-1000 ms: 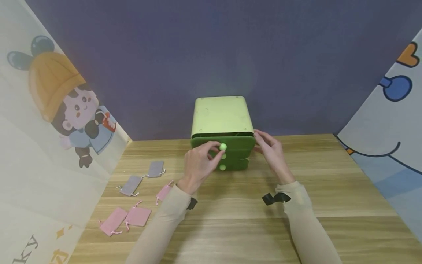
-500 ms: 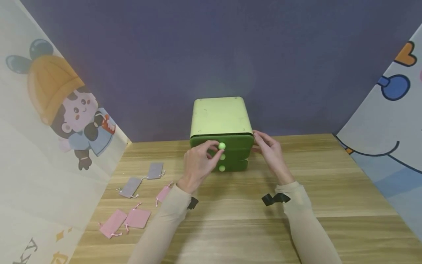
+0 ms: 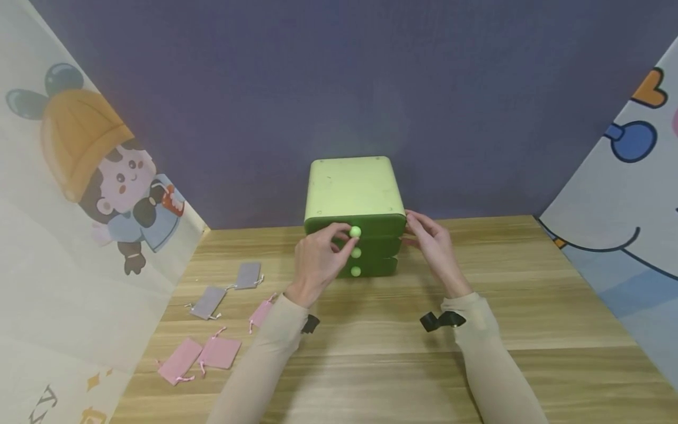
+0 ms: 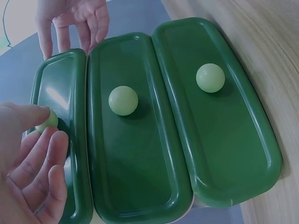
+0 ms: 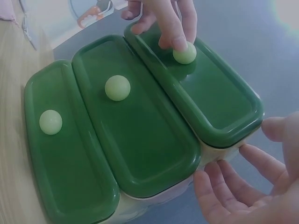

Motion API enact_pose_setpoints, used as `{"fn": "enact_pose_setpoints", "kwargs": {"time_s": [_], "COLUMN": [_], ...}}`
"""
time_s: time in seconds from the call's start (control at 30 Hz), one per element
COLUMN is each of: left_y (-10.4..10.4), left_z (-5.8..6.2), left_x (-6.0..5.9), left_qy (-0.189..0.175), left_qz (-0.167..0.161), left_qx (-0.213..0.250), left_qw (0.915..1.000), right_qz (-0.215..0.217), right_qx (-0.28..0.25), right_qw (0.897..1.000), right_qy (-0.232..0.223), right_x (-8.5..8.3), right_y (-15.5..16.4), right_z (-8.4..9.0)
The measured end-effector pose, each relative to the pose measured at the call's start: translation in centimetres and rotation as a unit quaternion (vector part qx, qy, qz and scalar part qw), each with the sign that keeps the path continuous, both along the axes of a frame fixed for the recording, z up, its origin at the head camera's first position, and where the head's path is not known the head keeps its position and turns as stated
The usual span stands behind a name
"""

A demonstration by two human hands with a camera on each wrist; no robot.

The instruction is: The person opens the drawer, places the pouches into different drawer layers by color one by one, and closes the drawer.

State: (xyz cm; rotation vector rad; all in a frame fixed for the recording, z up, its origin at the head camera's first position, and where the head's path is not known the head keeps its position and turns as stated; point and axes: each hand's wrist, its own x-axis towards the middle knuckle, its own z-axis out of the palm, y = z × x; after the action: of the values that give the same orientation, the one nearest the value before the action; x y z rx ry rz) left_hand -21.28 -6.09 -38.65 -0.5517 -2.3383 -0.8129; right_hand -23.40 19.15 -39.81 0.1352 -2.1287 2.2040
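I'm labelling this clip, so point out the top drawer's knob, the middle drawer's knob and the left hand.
top drawer's knob [image 5: 185, 52], right wrist view, on the ball's front.
middle drawer's knob [image 4: 123, 100], left wrist view, centre of the ball.
left hand [image 3: 318, 259], head view, back of the hand.

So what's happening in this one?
A person sits at a wooden table facing a small green drawer cabinet. The left hand pinches the pale knob of the top drawer, which looks closed. The right hand touches the cabinet's right side. Pink and grey pouches lie at left.
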Motion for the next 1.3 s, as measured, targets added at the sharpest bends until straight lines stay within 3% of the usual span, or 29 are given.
{"fn": "enact_pose_setpoints", "kwargs": {"time_s": [0.4, 0.83, 1.3], "left_y": [0.1, 0.2, 0.1], "left_z": [0.1, 0.3, -0.2], "left_x": [-0.2, -0.3, -0.3], "left_qy": [-0.004, -0.002, -0.004], "left_qz": [0.002, 0.002, 0.003], "left_qx": [0.000, 0.000, 0.002], "left_qw": [1.0000, 1.0000, 1.0000], "right_qz": [0.003, 0.024, 0.053], "right_qx": [-0.007, 0.028, 0.019], "right_qw": [1.000, 0.999, 0.998], "right_qy": [-0.003, -0.022, -0.031], "right_x": [0.0, -0.2, -0.6], "right_y": [0.2, 1.0, 1.4], "right_z": [0.0, -0.5, -1.3]}}
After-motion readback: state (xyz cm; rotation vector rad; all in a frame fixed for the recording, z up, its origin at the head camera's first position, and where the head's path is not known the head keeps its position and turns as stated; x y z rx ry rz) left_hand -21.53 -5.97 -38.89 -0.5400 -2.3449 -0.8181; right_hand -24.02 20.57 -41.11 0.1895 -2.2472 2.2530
